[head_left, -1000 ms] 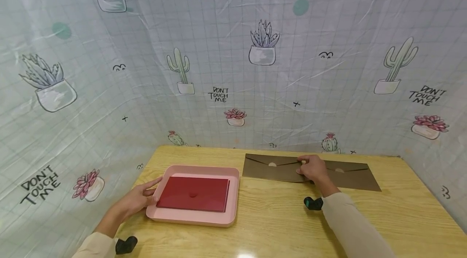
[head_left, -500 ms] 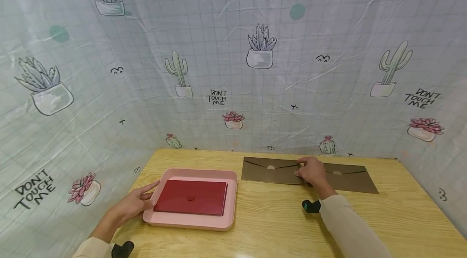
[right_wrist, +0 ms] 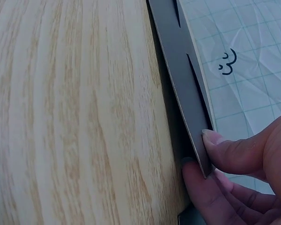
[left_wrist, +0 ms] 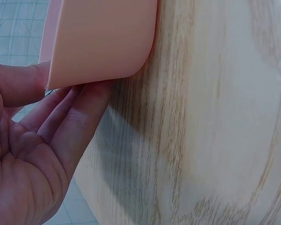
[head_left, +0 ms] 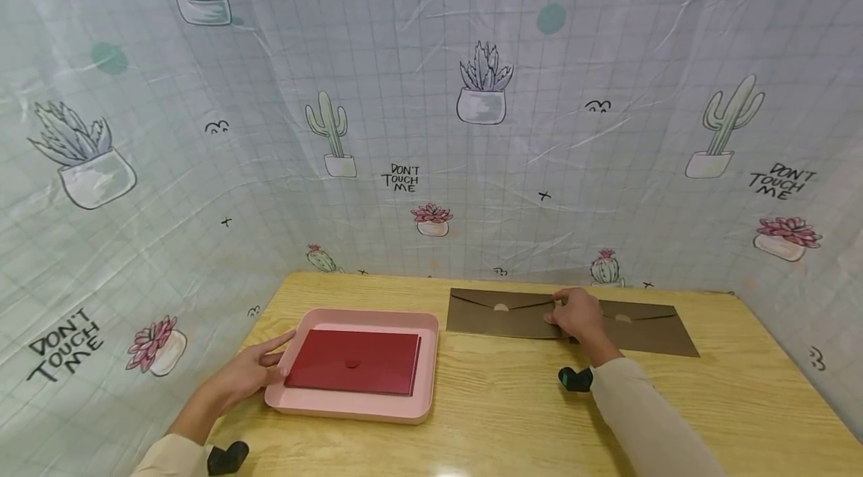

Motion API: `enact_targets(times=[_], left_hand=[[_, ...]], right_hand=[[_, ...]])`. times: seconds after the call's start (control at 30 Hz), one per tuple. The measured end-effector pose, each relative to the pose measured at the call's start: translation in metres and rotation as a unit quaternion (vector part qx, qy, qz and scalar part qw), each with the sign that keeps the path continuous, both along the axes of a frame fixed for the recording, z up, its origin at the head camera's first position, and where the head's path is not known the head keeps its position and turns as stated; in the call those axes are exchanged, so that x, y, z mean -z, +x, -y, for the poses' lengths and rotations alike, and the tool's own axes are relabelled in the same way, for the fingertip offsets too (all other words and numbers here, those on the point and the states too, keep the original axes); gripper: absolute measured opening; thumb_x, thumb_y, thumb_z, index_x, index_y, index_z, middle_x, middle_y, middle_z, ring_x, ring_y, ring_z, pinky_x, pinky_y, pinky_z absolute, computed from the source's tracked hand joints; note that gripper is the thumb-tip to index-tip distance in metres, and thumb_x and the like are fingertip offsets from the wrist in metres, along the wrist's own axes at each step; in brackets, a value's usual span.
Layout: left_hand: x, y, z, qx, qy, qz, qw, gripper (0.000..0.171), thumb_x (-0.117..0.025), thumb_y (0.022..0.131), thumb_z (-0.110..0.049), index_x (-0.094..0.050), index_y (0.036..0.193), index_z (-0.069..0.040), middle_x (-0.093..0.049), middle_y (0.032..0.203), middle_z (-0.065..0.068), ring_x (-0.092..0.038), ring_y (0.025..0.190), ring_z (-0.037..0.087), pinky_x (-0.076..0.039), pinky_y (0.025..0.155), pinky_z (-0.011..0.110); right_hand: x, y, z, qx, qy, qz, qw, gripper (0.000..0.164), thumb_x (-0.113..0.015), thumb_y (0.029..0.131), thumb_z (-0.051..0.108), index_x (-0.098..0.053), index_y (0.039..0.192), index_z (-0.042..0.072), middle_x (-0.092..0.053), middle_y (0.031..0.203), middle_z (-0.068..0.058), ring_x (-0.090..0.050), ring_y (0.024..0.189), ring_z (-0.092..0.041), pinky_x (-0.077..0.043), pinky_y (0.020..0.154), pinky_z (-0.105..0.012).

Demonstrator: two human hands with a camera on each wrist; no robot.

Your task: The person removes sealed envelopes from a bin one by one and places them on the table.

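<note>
In the lower left, my left hand [head_left: 248, 374] grips the pink tray [head_left: 350, 411]; tilting it could slide the red envelope [head_left: 353, 351] inside. Farther off, right of centre, my right hand [head_left: 577, 312] pinches the left brown envelope [head_left: 502, 321]; squeezing hard could crease it.

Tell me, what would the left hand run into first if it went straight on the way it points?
The pink tray: the left hand pinches its left side, so no gap shows. Beyond that rim, the red envelope inside would probably come next, though depth is hard to judge.
</note>
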State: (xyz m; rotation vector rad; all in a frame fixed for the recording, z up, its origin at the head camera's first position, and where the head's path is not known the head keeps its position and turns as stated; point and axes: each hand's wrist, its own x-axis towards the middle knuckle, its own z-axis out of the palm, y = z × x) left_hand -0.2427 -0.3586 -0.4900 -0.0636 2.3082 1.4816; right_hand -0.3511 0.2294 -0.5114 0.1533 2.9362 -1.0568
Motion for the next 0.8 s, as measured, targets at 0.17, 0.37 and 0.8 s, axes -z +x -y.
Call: enact_targets(times=[0.17, 0.37, 0.8], left_hand=[[0.0026, 0.0010, 0.0018, 0.008, 0.004, 0.002, 1.0000, 0.084, -0.060, 0.097, 0.006, -0.013, 0.167, -0.003, -0.030, 0.159, 0.043, -0.059, 0.133, 0.050, -0.060, 0.098, 0.051], [0.0034, 0.0017, 0.0025, 0.019, 0.012, -0.003, 0.9997, 0.085, -0.059, 0.097, 0.005, -0.011, 0.167, -0.003, -0.028, 0.159, 0.044, -0.060, 0.132, 0.049, -0.060, 0.097, 0.050], [-0.0006, -0.0001, 0.0020, 0.019, 0.008, -0.005, 0.9998, 0.085, -0.059, 0.097, 0.006, -0.011, 0.167, -0.003, -0.027, 0.160, 0.043, -0.059, 0.133, 0.048, -0.060, 0.097, 0.048]], right_hand=[[0.0007, 0.0022, 0.0005, -0.002, 0.014, -0.005, 1.000, 0.053, -0.083, 0.087, 0.019, -0.068, 0.133, -0.002, -0.080, 0.103, -0.021, -0.067, 0.059, -0.020, -0.057, 0.088, -0.060], [0.0007, 0.0036, 0.0003, -0.002, 0.022, -0.011, 1.000, 0.055, -0.085, 0.085, 0.019, -0.068, 0.132, -0.003, -0.080, 0.093, -0.018, -0.068, 0.060, -0.020, -0.057, 0.089, -0.060], [0.0016, 0.0002, 0.0025, -0.021, 0.062, -0.003, 0.998, 0.056, -0.082, 0.089, 0.021, -0.065, 0.136, -0.005, -0.079, 0.081, -0.014, -0.065, 0.049, -0.016, -0.060, 0.070, -0.045]])
